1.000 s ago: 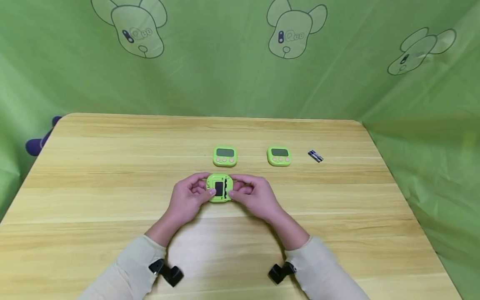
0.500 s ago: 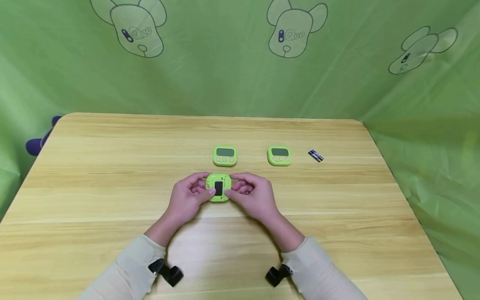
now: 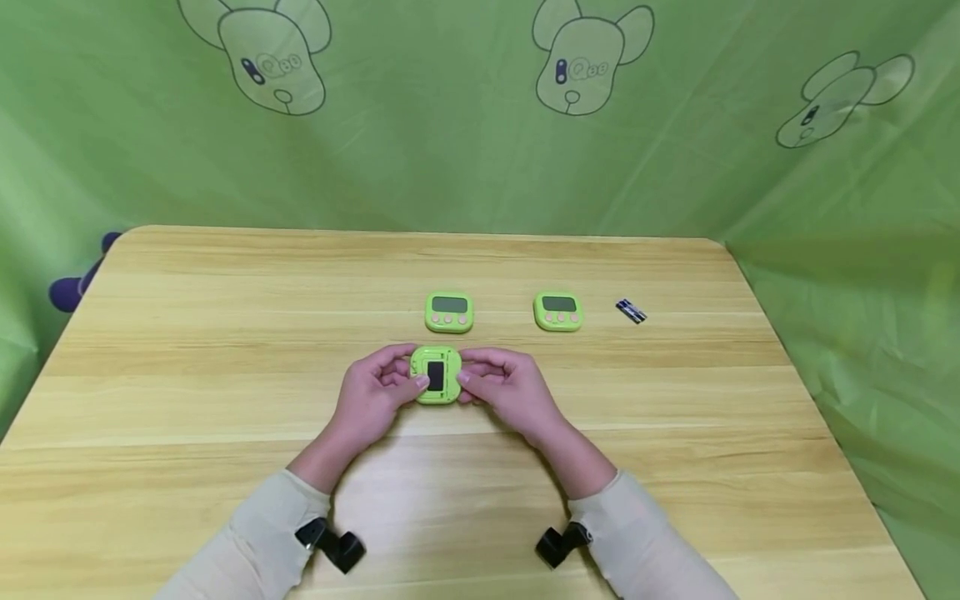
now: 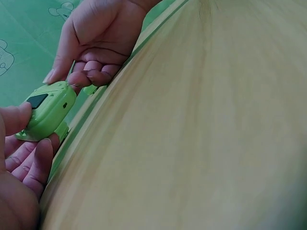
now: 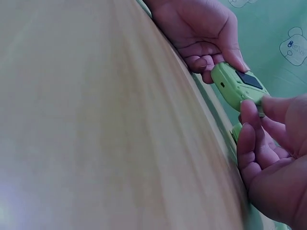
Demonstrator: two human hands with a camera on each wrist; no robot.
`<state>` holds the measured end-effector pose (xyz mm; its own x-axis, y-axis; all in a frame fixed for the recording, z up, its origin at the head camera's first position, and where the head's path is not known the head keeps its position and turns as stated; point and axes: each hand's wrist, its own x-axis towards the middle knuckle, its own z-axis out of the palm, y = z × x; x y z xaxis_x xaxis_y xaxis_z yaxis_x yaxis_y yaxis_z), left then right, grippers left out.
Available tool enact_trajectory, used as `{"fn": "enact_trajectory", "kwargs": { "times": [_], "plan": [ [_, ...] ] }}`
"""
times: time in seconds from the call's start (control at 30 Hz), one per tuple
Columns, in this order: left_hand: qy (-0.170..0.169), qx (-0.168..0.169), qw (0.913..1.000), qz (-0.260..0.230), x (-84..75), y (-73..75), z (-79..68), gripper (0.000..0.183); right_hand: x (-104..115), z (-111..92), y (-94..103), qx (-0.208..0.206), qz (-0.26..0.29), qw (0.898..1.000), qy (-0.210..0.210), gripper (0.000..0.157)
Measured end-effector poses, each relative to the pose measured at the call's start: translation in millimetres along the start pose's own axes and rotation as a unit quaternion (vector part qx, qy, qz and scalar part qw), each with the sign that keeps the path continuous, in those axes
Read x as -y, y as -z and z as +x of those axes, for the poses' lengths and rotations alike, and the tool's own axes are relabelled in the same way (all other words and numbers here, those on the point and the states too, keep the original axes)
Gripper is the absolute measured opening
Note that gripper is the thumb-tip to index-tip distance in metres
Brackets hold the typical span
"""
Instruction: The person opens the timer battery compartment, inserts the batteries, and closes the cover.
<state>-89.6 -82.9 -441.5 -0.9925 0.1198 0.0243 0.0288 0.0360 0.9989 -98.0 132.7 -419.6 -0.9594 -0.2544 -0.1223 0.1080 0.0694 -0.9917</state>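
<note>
A light green digital timer (image 3: 448, 367) is held back side up above the table, a dark rectangular panel (image 3: 436, 376) showing on its back. My left hand (image 3: 377, 396) grips its left edge, thumb on the back beside the panel. From the other side my right hand (image 3: 513, 392) pinches the right edge, its thumb at the rim over the closed battery cover. In the left wrist view the timer (image 4: 50, 115) shows a small dark slot in its side. The right wrist view has the timer (image 5: 232, 88) between both hands, with the right fingertips at its near end.
Two more green timers, a left one (image 3: 449, 312) and a right one (image 3: 558, 312), lie face up beyond the hands on the wooden table (image 3: 225, 358). Small dark batteries (image 3: 631, 311) lie to their right. A green curtain (image 3: 450, 150) hangs behind the table.
The dark gap of the timer's battery compartment has closed under its cover as the right thumb pushed left. The right thumb has since drawn back to the right edge.
</note>
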Motion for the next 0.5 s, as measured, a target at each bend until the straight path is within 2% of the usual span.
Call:
{"fn": "enact_trajectory", "kwargs": {
  "times": [0.27,0.5],
  "plan": [
    [0.002,0.006,1.0,-0.005,0.5,0.8,-0.3,0.038,0.6,3.1,-1.5,0.005,0.006,1.0,-0.019,0.028],
    [-0.003,0.003,1.0,-0.002,0.4,1.7,-0.6,0.036,1.0,3.6,-7.0,-0.014,0.017,1.0,-0.016,0.025]
  ]
}}
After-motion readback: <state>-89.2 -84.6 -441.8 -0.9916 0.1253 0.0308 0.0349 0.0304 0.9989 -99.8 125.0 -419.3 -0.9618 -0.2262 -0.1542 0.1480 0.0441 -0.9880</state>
